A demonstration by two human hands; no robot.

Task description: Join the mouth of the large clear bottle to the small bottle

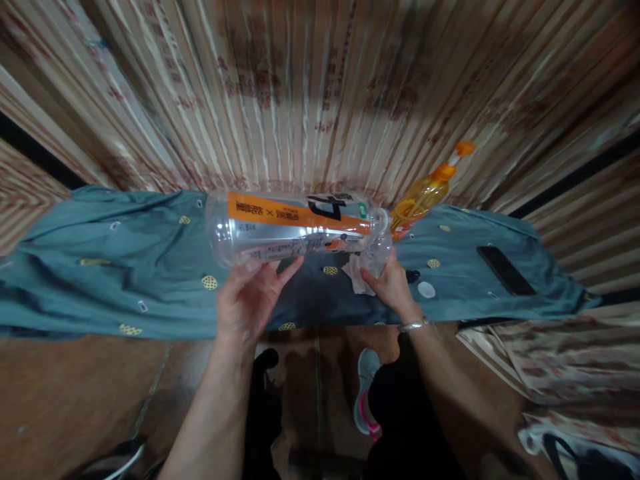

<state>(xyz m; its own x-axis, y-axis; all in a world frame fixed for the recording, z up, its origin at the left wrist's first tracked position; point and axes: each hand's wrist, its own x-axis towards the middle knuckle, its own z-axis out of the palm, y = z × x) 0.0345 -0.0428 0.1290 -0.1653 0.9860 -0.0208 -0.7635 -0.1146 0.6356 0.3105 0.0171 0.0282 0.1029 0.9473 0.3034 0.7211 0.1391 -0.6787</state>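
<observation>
"Over the bench (pixel 170 303), holding what?"

"Holding a large bottle (pixel 295 233), clear, laid on its side, base to the left and neck to the right, wrapped in an orange and silver label (pixel 300 220)."

"Supported how?"

"With the left grip (pixel 250 293) under the near side, closed against the plastic, thumb and one finger in plain sight."

"And with the right grip (pixel 393 285)?"

"Pinching a clear plastic piece (pixel 376 248) right by the bottle's neck. Too glossy and blurred to name exactly; cannot tell whether touching the neck."

"Close by?"

"Just beyond the neck, a pump bottle (pixel 419 200) with orange liquid and an orange top. Just left of the right grip, a crumpled white tissue (pixel 357 275), partly hidden. To the right, a white disc (pixel 427 289) beside a small black thing (pixel 413 275)."

"Farther right?"

"A black phone (pixel 506 271), slanted on the blue-green cloth (pixel 465 297)."

"And around the right wrist?"

"A silvery bracelet (pixel 413 326)."
</observation>
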